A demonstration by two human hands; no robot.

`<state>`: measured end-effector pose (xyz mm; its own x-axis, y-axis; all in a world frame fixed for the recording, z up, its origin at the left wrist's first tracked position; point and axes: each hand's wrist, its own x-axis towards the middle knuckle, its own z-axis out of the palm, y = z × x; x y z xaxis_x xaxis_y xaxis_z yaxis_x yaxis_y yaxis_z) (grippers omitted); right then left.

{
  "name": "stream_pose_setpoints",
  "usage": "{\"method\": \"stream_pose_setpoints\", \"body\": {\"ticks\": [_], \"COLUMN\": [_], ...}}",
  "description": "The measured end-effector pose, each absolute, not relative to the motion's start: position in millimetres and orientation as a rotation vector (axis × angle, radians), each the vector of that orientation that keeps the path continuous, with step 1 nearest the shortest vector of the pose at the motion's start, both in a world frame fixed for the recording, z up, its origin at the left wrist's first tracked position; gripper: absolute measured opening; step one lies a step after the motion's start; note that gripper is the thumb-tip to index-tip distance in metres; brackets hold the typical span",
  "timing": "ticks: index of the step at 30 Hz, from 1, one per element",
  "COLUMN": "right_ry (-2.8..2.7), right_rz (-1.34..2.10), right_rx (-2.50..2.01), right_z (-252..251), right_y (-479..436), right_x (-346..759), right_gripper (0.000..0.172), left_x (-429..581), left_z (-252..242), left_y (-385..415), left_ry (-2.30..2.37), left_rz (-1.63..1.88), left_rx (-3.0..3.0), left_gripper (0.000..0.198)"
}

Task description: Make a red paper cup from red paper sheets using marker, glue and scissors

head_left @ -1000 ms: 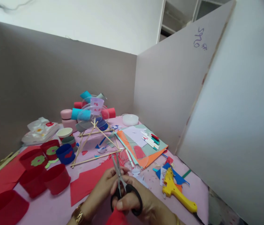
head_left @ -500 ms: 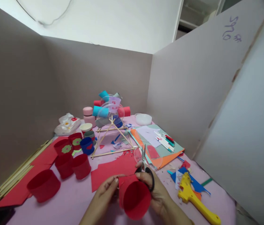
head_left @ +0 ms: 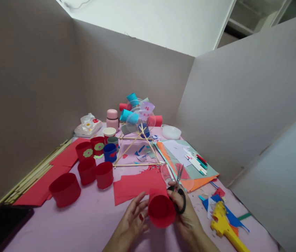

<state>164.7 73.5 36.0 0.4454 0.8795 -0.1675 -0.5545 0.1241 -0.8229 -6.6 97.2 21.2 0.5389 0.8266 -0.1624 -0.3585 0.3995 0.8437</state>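
Observation:
A red paper cylinder (head_left: 154,210) is in my right hand (head_left: 183,211), its open end toward me. The same hand also holds black-handled scissors (head_left: 180,175), blades pointing up and away. My left hand (head_left: 133,218) is just left of the cylinder, its fingers apart; whether a fingertip touches the paper I cannot tell. A small dark red patch shows on this hand, too small to name. Beyond both hands lie flat sheets of red paper (head_left: 129,189). To the left stand several red paper rings, including a wide one (head_left: 65,190) and a smaller one (head_left: 104,176).
A stick-frame wheel model (head_left: 137,131) with coloured paper cylinders stands at the back. At right are a yellow glue gun (head_left: 223,222), paper scraps, markers (head_left: 195,161) and coloured sheets. Blue cup (head_left: 110,153), pink bottle (head_left: 112,119) and wooden sticks (head_left: 36,169) are on the left.
My left hand has let go of the red cylinder and its fingers have spread. The right hand keeps the cylinder and scissors. The view has turned left, shifting everything rightward.

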Motion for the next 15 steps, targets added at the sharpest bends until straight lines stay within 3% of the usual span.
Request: {"method": "stream_pose_setpoints", "body": {"ticks": [3,9,12,15], "right_ry": [-0.423,-0.466,-0.519,-0.638], "right_rz": [1.073,1.093,1.106,1.073], "right_rx": [-1.022,-0.993,-0.957,-0.996], "right_z": [41.2,44.3,42.8,46.2], "right_y": [71.7,71.0,71.2,71.0], "right_x": [161.5,153.9,152.5,156.5], "right_gripper": [0.043,0.042,0.040,0.038], "left_x": [-1.1,4.3,-2.3,-13.5], "left_z": [12.6,16.0,18.8,19.4], "left_y": [91.9,85.7,93.6,105.8], "left_ry": [0.601,0.590,0.629,0.742], "left_rz": [0.864,0.848,0.815,0.754], "left_rx": [0.895,0.860,0.853,0.963], "left_gripper": [0.107,0.114,0.108,0.087]}}
